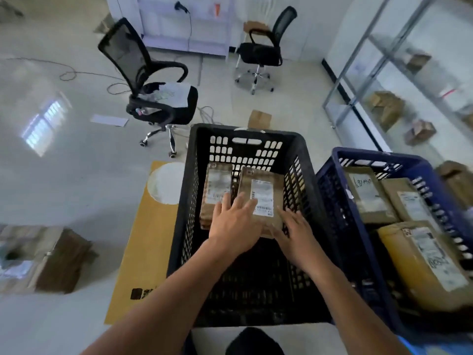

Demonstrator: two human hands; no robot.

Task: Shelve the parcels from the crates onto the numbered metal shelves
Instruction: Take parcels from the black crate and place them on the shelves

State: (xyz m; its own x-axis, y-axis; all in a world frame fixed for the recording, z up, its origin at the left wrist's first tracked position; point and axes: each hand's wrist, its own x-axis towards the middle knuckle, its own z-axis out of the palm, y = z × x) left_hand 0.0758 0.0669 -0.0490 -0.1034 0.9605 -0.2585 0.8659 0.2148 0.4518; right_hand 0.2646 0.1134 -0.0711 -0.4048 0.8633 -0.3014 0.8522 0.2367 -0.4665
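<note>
Two brown parcels with white labels lie at the far end of a black crate (307, 160) in front of me. My left hand (234, 224) lies with spread, straight fingers over the near ends of the left parcel (216, 185) and the right parcel (265, 193). My right hand (294, 231) touches the near right corner of the right parcel, fingers extended. A blue crate (340, 160) to the right holds several brown and yellow parcels (422, 262). Metal shelves (358, 62) with a few boxes stand at the far right.
Two black office chairs (153, 80) stand on the floor beyond the crate, with loose cables around them. A yellow flat sheet (143, 242) lies under the crate's left side. Brown boxes (43, 257) sit on the floor at left. A small box (259, 119) lies behind the crate.
</note>
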